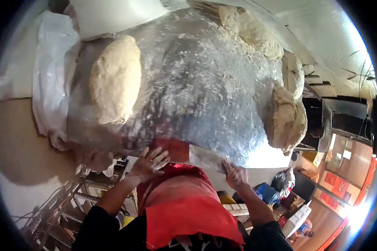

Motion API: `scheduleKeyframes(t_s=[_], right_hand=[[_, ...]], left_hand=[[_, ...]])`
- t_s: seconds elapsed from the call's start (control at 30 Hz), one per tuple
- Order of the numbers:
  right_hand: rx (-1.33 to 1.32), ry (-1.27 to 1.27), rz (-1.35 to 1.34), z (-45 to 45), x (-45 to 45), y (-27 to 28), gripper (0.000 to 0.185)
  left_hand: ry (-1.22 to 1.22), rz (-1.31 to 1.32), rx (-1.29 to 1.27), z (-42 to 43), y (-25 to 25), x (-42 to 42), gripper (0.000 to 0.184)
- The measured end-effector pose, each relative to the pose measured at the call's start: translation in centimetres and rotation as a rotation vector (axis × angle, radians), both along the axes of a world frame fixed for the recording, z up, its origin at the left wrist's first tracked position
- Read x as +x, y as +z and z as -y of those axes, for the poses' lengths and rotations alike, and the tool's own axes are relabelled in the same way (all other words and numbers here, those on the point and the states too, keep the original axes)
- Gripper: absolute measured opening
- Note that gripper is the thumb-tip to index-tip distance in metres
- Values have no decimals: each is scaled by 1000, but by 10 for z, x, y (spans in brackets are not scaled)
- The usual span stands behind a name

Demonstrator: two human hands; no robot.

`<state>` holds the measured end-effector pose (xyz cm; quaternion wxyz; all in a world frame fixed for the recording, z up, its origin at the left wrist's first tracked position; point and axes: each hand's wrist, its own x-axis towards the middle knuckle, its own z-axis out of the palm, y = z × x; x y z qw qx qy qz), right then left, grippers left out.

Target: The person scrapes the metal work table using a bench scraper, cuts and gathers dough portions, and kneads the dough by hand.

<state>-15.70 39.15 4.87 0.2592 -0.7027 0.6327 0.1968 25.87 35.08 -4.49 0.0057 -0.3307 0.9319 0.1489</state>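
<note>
My left hand [148, 164] is at the table's near edge, in front of the red apron [188, 205]. Its floury fingers are spread and hold nothing. Nearer the right side, my right hand [236, 175] is closed around the end of a flat, pale rectangular dough scraper [206, 158], which lies along the same edge. The metal-topped table [197, 83] carries scattered flour and scraps. A long lump of dough [116, 79] rests on its left part, well beyond my left hand.
More dough lies at the right edge [288, 119] and far right [255, 33]. A white plastic sheet [54, 75] hangs along the left side. Below left is a metal rack [81, 198]. Bags [284, 182] and boxes sit low on the right, where another person [305, 229] is partly visible.
</note>
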Motion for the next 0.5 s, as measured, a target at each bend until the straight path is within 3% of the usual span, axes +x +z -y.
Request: scheduleKeyframes(t_s=[0.1, 0.13, 0.23, 0.27, 0.3, 0.33, 0.4, 0.43, 0.47, 0.5], right_hand=[[-26, 116, -212, -16, -45, -28, 60], [137, -10, -173, 11, -60, -34, 57], [-588, 244, -166, 121, -119, -85, 32], [-629, 200, -157, 166, -122, -86, 26], [-292, -240, -19, 223, -99, -48, 31], [-204, -224, -72, 244, -85, -28, 33], [-235, -213, 49, 201, -87, -41, 34], [-273, -204, 152, 171, -90, -40, 34], [-91, -269, 78, 137, -85, -31, 38], [-7, -119, 70, 93, -101, -44, 42]], left_hand=[[-8, -18, 94, 52, 7, -37, 76], [9, -39, 113, 74, 11, -53, 75], [153, -53, 73, 135, 6, -99, 75], [228, -28, 23, 151, 7, -112, 74], [305, -5, -38, 165, 10, -120, 73], [300, 7, -55, 171, 18, -122, 73], [640, -159, 52, 172, 35, -127, 73], [622, -173, 43, 169, 21, -120, 73], [677, -246, -3, 163, -10, -104, 75], [733, -319, -42, 157, -28, -97, 77]])
